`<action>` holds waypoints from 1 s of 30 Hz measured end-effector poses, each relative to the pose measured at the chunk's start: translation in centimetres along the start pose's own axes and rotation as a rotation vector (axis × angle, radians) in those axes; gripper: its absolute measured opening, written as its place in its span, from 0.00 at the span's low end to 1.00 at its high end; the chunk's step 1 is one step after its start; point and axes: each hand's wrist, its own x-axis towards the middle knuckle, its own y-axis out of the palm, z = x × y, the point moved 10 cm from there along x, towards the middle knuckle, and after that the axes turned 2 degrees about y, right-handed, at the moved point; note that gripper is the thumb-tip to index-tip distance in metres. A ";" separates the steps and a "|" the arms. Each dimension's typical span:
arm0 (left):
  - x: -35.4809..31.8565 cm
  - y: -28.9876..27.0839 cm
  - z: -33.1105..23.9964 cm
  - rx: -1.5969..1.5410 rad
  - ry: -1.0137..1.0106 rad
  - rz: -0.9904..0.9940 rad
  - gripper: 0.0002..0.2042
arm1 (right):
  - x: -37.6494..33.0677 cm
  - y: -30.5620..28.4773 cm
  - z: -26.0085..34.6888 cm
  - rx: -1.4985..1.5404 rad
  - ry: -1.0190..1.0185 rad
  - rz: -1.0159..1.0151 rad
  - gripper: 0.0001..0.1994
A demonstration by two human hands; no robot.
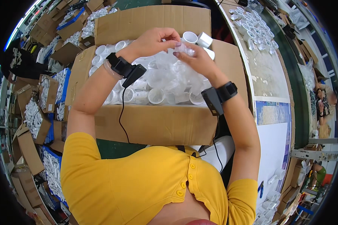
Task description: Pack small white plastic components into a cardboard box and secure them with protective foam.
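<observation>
Both of my hands are raised over the far part of an open cardboard box point(150, 122). Between them hangs a thin clear plastic bag point(172, 73). My left hand point(154, 42) has its thumb and fingers pinched on the bag's gathered top. The fingers of my right hand point(199, 60) close on the same bunched plastic, close beside the left. Beneath the bag, the box holds many white round plastic cups point(156, 96), some wrapped in clear film. Just beyond my right hand, a white cup point(190, 36) stands mouth up and a white cylinder point(204, 39) lies tilted.
On the right runs a long worktable point(266, 75) with a pile of white plastic parts point(253, 28) at its far end. Blue-handled pliers point(260, 189) and more white cups point(272, 197) lie nearer. Cartons point(30, 146) of white parts crowd the left. Cords hang from both wrist devices.
</observation>
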 end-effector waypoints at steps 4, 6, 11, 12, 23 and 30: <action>-0.7 -0.7 1.6 -0.007 0.031 0.041 0.08 | -0.8 0.1 -0.5 -0.137 -0.011 0.032 0.16; -1.5 -2.7 5.9 0.196 -0.039 -0.043 0.11 | -2.5 -1.9 -1.9 -0.052 0.165 -0.021 0.14; -4.1 -4.1 14.0 0.883 -0.127 0.050 0.18 | -5.3 -4.9 -3.7 0.094 0.201 -0.075 0.14; -4.7 -5.0 15.0 1.053 -0.145 0.053 0.20 | -5.7 -5.3 -4.0 0.086 0.210 -0.066 0.14; -8.8 -9.3 17.5 0.622 -0.271 -0.025 0.20 | -8.0 -6.0 -5.2 0.132 0.280 -0.098 0.14; -8.4 -9.9 19.3 0.813 -0.371 0.041 0.14 | -8.3 -5.8 -4.9 0.159 0.245 -0.057 0.14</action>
